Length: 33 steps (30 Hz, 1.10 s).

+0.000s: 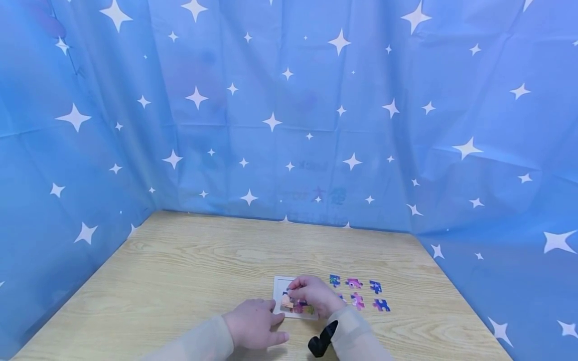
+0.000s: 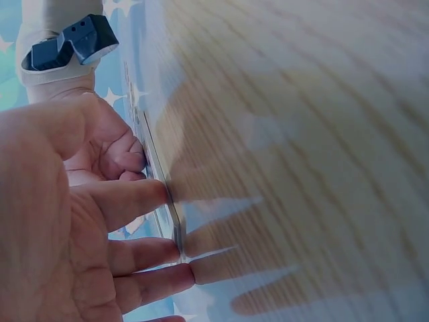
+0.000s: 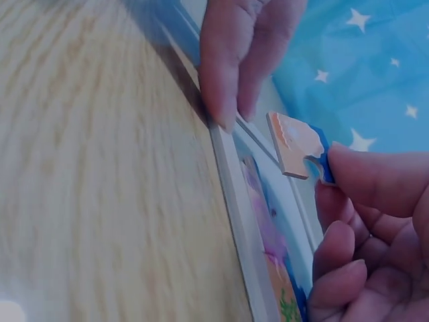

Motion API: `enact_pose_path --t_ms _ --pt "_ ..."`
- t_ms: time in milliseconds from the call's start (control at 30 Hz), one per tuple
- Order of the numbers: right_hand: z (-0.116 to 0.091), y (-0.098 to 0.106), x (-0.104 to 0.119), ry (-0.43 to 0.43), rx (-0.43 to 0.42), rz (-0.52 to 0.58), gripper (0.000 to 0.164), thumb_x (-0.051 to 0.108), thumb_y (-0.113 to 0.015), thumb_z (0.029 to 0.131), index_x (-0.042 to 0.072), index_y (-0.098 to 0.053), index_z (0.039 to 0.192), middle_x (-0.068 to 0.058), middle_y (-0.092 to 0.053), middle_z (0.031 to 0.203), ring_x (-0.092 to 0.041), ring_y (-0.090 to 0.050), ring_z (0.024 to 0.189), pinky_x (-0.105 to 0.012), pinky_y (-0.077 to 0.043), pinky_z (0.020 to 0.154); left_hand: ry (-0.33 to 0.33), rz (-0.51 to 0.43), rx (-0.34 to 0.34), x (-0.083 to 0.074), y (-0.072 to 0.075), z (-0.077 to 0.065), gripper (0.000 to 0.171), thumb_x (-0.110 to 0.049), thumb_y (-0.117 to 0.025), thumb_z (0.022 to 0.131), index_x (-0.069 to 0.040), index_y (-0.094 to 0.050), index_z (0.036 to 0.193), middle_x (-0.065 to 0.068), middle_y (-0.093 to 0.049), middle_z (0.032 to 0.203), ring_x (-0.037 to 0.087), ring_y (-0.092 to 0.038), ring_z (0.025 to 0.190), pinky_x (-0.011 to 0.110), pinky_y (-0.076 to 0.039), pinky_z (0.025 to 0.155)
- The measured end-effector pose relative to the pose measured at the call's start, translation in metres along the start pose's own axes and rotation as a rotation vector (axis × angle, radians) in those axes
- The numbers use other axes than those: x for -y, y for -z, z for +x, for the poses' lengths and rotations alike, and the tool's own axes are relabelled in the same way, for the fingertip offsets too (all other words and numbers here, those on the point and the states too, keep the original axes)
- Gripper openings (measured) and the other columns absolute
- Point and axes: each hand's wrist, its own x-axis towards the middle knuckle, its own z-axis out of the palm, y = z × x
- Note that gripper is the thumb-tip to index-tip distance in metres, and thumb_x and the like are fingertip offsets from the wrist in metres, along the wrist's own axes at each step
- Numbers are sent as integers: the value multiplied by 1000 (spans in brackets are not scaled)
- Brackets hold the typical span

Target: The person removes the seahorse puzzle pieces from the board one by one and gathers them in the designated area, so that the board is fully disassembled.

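Observation:
A white-framed puzzle tray (image 1: 275, 291) lies on the table in front of me. Along its near edge and left corner rest the fingers of my left hand (image 1: 254, 324); in the left wrist view they stretch out straight against the frame. My right hand (image 1: 317, 296) is above the tray, pinching a puzzle piece (image 3: 289, 144) between thumb and fingers. That piece is sand-coloured with a pale shell-like shape and a blue edge, and it is tilted over the frame. Inside the tray, pink, blue and sandy pieces (image 3: 267, 225) lie along the near side, partly covered by my right hand.
Several loose puzzle pieces (image 1: 354, 284) lie in rows on the wooden table (image 1: 203, 260), right of the tray. A black device (image 1: 323, 340) is strapped to my right wrist. Blue curtains (image 1: 311, 100) with white stars hang behind the table and along both sides.

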Motion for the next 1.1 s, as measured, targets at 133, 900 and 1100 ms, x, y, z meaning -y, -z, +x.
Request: enact_pose_path --t_ms 133,900,1100 --pt "-1 5 0 -10 -4 -25 18 15 -70 87 4 -65 99 -5 -63 97 -22 -53 87 -39 -40 78 2 -2 6 0 1 1 62 -66 -41 92 -24 -60 133 11 -54 137 34 -51 123 46 -41 102" --pt "-32 70 -23 -16 -67 -45 17 9 -74 83 0 -66 95 -5 -58 87 -20 -48 78 -31 -38 68 4 9 -7 -3 0 -2 61 -65 -41 92 -24 -59 133 11 -53 138 33 -51 124 45 -39 103" --pt "-44 83 -29 -39 -120 -69 18 8 -76 80 -1 -66 92 -6 -53 97 -22 -47 85 -32 -35 70 3 5 -11 -3 1 -3 61 -65 -41 92 -24 -59 133 12 -53 138 32 -50 125 45 -39 104"
